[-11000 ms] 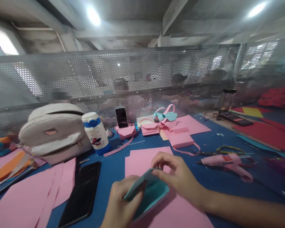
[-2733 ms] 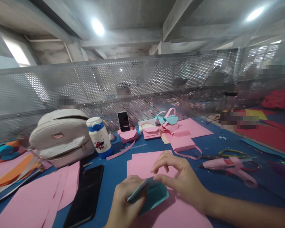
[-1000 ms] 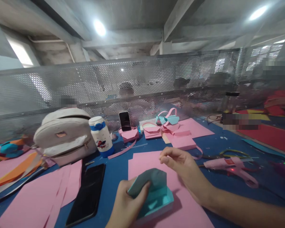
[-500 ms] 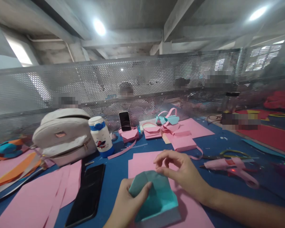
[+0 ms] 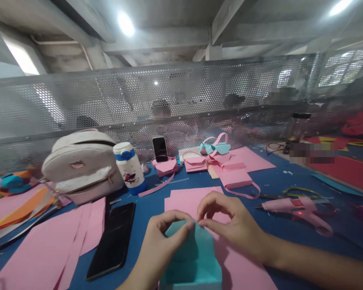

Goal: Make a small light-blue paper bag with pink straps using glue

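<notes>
A folded turquoise paper piece, box-like with a raised flap, is the turquoise paper bag [image 5: 193,257] between my hands at the bottom middle. My left hand [image 5: 161,243] pinches the top edge of its flap, thumb in front and fingers behind. At the same edge, the fingertips of my right hand [image 5: 230,217] are pinched together and touch the paper's top. Beneath lies a stack of pink paper sheets [image 5: 181,197]. Beyond it sit small pink paper bags [image 5: 236,179] with strip handles and a turquoise one [image 5: 219,148].
To the right lies a pink glue gun [image 5: 299,207] with a red light, beside scissors [image 5: 293,192]. At left are a black phone [image 5: 111,241], pink sheets [image 5: 51,241], a white backpack [image 5: 81,165] and a bottle [image 5: 129,169]. A perforated metal screen [image 5: 193,88] stands behind.
My left hand has shifted from the flap's face up to its top edge, meeting my right fingertips there. The turquoise paper has turned slightly and moved down.
</notes>
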Demonstrator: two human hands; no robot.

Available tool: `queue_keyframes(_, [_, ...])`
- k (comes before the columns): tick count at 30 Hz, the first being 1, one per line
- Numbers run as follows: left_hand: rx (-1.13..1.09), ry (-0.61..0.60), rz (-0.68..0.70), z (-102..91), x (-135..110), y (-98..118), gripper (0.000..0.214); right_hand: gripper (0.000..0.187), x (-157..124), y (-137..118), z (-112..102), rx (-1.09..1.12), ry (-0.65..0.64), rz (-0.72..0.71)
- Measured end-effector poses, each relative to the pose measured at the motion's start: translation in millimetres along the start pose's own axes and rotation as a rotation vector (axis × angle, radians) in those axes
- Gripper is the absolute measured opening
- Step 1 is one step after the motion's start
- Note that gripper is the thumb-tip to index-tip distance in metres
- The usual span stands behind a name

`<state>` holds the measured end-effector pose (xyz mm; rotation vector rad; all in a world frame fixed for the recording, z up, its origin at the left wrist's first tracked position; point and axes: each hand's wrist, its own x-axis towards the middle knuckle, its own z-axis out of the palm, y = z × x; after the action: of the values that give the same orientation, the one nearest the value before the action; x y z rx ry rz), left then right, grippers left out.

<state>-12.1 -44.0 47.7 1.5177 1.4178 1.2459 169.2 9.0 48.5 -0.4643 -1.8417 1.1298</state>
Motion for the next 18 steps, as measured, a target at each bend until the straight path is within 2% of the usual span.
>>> queue_keyframes(7, [-0.017,-0.097,-0.023,-5.9,1.5,6.0,0.02,0.01,0.4,-0.7,-3.8,-0.009,-0.069,-0.018])
queue_keyframes(14, [0.013,-0.114,-0.031,-8.3,4.6,7.8,0.016,0.014,1.3,-1.4,-5.3,-0.055,-0.096,-0.036])
queue_keyframes(18, [0.045,-0.13,-0.071,-9.3,3.6,13.8,0.014,0.017,1.0,-2.0,-6.5,-0.105,-0.127,-0.099])
